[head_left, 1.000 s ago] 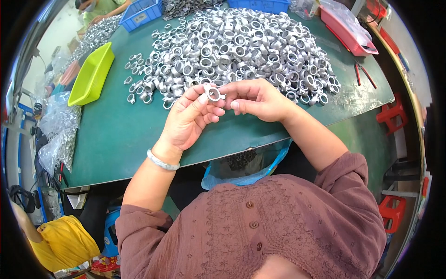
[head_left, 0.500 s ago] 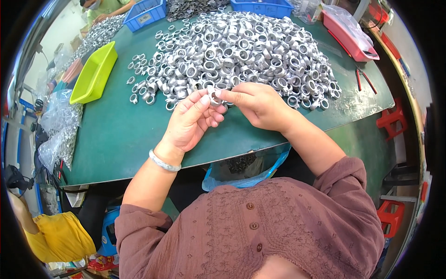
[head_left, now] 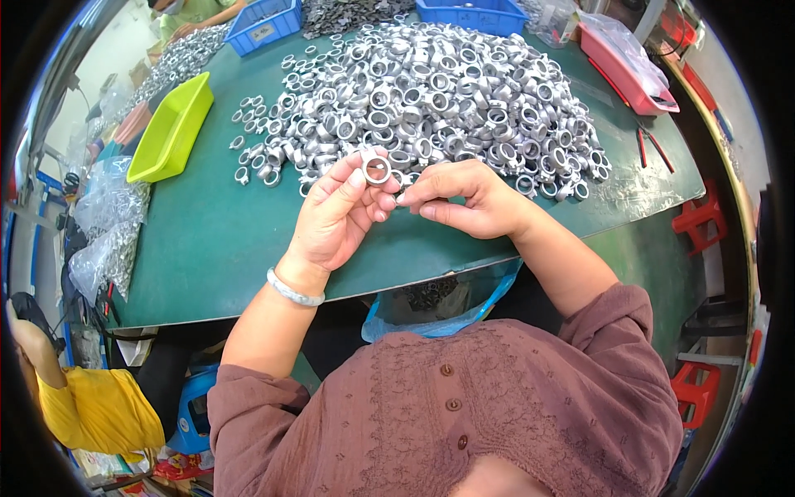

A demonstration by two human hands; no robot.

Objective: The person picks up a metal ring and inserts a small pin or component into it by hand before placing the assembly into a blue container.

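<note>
My left hand (head_left: 331, 217) pinches a silver-grey metal ring (head_left: 366, 172) between thumb and fingers. The ring has a small lug at its top, and its round opening faces me. Just to the right of it, my right hand (head_left: 480, 200) has its index finger and thumb brought close together. A tiny dark spot shows by that index fingertip; whether the hand grips anything is too small to make out. Right behind both hands rises a large pile of similar metal rings (head_left: 451, 99), with several strays along its left side.
The green table (head_left: 224, 273) carries a yellow-green tray (head_left: 170, 132) at left, blue bins (head_left: 265, 31) at the back, and a pink tray (head_left: 617, 62) with red-handled pliers (head_left: 654, 149) at right. A blue-edged bag (head_left: 389, 325) hangs below the front edge. People sit at left.
My right hand has drawn back from the ring, down and slightly right. The ring now stands more exposed in my left hand. At lower left, a person in yellow has shifted an arm.
</note>
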